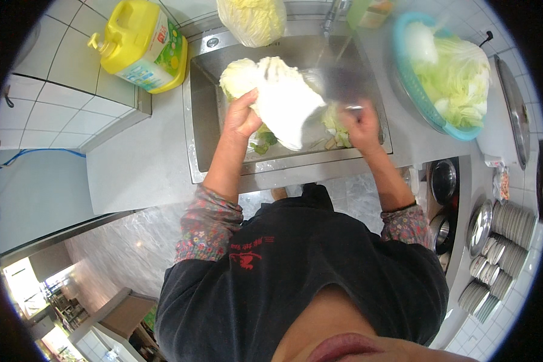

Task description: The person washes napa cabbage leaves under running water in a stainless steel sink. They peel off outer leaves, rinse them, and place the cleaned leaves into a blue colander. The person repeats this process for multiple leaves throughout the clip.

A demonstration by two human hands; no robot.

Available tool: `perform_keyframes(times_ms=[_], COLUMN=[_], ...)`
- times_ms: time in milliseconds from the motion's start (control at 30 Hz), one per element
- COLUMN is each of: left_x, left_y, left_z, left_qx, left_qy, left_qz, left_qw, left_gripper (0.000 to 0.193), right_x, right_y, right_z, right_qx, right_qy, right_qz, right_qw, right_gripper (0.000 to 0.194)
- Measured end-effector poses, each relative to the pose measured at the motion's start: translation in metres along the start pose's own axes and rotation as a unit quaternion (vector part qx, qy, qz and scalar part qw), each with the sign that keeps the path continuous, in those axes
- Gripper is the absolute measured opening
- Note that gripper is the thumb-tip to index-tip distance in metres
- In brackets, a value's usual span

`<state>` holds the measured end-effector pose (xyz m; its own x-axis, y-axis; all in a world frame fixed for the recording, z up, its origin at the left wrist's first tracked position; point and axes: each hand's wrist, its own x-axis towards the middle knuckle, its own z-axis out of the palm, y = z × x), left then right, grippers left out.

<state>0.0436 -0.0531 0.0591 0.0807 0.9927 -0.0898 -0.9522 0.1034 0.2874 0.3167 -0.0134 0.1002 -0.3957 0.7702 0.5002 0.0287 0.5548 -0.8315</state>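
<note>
My left hand (244, 115) grips a napa cabbage (283, 99) from its left side, above the steel sink (201, 122). The pale leaves and white base face up, partly overexposed. My right hand (362, 129), blurred, is closed around what looks like the handle of a broad-bladed knife (350, 83), probably a cleaver. Its dark blade is smeared by motion and points towards the back of the sink. The knife appears apart from the cabbage. Below my hands, loose cabbage leaves (337, 126) and green leaf scraps (264, 142) lie on the sink bottom.
A second napa cabbage (253, 22) sits behind the sink, left of the faucet (332, 20). On the right stands a blue colander (405, 77) heaped with cabbage leaves. A yellow detergent jug (140, 50) occupies the back left. Stacked plates (513, 224) line the right counter.
</note>
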Motion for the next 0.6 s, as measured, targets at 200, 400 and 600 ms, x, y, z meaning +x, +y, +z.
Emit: perform_keyframes(times_ms=[200, 400, 600], left_x=[0.0, -0.004, -0.01], left_y=[-0.004, -0.003, 0.001], left_z=[0.014, 0.017, 0.019], left_qx=[-0.006, 0.058, 0.138], left_qy=[0.008, 0.005, 0.053], left_qz=[-0.013, -0.013, 0.015], left_qw=[1.0, 0.998, 0.989], left_gripper=[0.049, 0.049, 0.047], right_x=[-0.003, 0.01, 0.028], right_y=[0.007, -0.014, -0.035], right_z=[0.011, 0.005, -0.007], right_qx=[-0.055, -0.106, -0.15], right_qy=[-0.013, -0.068, -0.133], right_qz=[0.041, -0.018, 0.012], right_qw=[0.998, 0.992, 0.98], right_gripper=[0.036, 0.033, 0.033])
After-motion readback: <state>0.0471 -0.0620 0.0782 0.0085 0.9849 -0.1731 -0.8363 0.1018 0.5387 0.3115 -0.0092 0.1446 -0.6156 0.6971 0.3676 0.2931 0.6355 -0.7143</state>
